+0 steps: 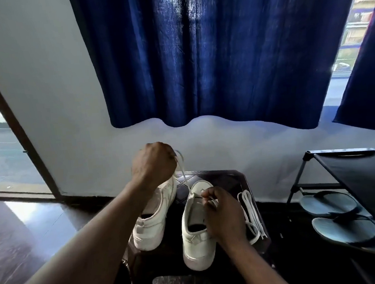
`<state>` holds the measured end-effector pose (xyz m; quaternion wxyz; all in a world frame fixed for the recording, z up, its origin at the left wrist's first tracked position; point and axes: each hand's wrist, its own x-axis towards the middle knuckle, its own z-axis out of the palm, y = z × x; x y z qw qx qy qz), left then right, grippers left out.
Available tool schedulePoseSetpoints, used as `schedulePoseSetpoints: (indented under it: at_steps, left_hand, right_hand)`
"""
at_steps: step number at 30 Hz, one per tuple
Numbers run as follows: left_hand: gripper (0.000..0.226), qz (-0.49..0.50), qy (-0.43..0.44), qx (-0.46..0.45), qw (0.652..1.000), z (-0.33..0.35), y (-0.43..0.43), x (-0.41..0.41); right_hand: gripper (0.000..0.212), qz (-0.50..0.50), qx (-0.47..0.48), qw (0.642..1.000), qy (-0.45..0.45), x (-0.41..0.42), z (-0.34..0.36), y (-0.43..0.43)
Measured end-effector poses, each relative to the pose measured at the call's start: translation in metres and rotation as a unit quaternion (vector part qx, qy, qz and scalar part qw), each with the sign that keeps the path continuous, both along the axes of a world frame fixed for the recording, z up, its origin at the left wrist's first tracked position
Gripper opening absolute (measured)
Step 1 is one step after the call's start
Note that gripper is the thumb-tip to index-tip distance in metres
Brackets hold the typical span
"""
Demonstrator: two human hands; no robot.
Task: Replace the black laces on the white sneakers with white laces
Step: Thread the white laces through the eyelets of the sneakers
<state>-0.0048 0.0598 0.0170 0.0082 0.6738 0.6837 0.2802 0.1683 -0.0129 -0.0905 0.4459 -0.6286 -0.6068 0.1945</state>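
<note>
I am threading a white lace (184, 175) through the sneaker (195, 230) near the middle of the table (227, 179), left hand (153, 164) gripping the strand drawn up, right hand (223, 213) pinching it down at the shoe; next, I judge, pull it snug and cross over.

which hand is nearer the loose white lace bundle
Right. The right hand is at the right sneaker, directly beside the lace bundle; the left hand holds a white lace up over the left sneaker, farther off.
</note>
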Motion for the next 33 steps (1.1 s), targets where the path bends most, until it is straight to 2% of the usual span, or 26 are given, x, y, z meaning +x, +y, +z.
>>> schedulePoseSetpoints:
  at_steps: [3, 5, 6, 8, 12, 16, 18, 22, 24, 29, 33]
  left_hand:
    - [0.018, -0.008, -0.018, -0.020, 1.000, 0.004, -0.006, -0.002]
    - [0.014, -0.037, -0.038, -0.080, 0.995, 0.014, -0.009, -0.004]
    - [0.010, -0.055, -0.058, -0.111, 0.991, 0.024, -0.013, -0.003]
    - [0.013, -0.093, -0.161, -0.128, 0.974, 0.053, -0.020, 0.000]
    - [0.017, -0.142, -0.376, -0.075, 0.913, 0.135, -0.038, 0.009]
    - [0.023, -0.203, -0.494, -0.036, 0.845, 0.212, -0.049, 0.019]
    - [0.025, -0.213, -0.517, -0.022, 0.829, 0.244, -0.050, 0.023]
    - [0.023, -0.228, -0.505, -0.003, 0.832, 0.291, -0.054, 0.030]
    - [0.025, -0.238, -0.523, 0.007, 0.818, 0.309, -0.060, 0.033]
    - [0.034, -0.284, -0.566, 0.029, 0.774, 0.335, -0.073, 0.038]
    - [0.042, -0.308, -0.545, 0.055, 0.778, 0.348, -0.078, 0.037]
  right_hand:
    - [0.012, 0.014, -0.029, 0.999, 0.007, 0.002, 0.005, 0.001]
    - [0.011, 0.038, -0.045, 0.997, 0.045, 0.006, 0.022, 0.001]
    - [0.011, 0.050, -0.046, 0.995, 0.075, 0.009, 0.036, 0.000]
    - [0.009, 0.071, -0.033, 0.988, 0.132, 0.016, 0.074, 0.004]
    - [0.019, 0.116, 0.034, 0.977, 0.178, 0.029, 0.176, 0.019]
    - [0.013, 0.141, 0.058, 0.959, 0.238, 0.031, 0.278, 0.020]
    - [0.013, 0.146, 0.075, 0.962, 0.216, 0.031, 0.317, 0.020]
    - [0.012, 0.149, 0.103, 0.963, 0.202, 0.033, 0.381, 0.017]
    - [0.012, 0.146, 0.116, 0.962, 0.201, 0.032, 0.407, 0.014]
    - [0.013, 0.156, 0.140, 0.954, 0.212, 0.025, 0.448, 0.002]
    - [0.014, 0.169, 0.159, 0.949, 0.214, 0.022, 0.461, -0.005]
